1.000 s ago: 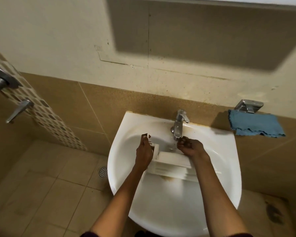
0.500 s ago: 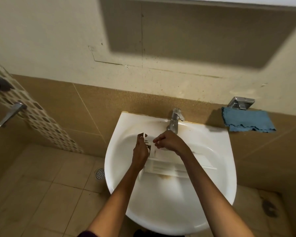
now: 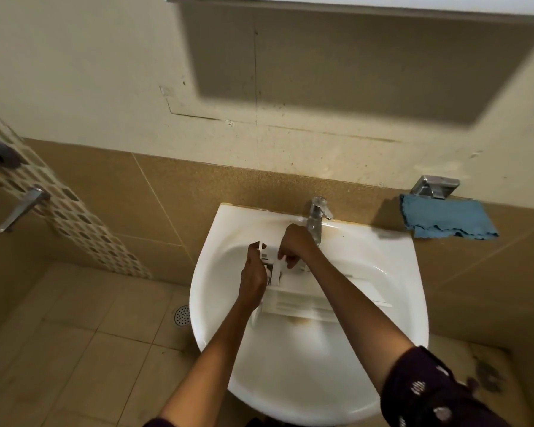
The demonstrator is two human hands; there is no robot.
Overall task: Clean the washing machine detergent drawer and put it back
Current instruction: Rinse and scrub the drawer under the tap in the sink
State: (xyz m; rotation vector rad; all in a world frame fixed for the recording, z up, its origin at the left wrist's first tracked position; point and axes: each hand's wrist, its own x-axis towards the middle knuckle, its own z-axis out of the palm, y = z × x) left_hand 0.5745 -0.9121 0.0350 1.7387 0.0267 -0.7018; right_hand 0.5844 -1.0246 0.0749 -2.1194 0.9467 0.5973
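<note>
The white sink [image 3: 290,380] holds the detergent drawer [image 3: 302,303], which lies across the basin just below the tap [image 3: 315,220]. The left hand [image 3: 253,280] grips the drawer's left end, fingers curled round it. The right hand [image 3: 296,246] bends its fingers down onto the upright panel — whether they pinch it, I cannot tell.

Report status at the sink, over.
Left hand grips drawer end. Right hand pinches its upright panel. Drawer lies in sink, near tap. Nothing in the way.
</note>
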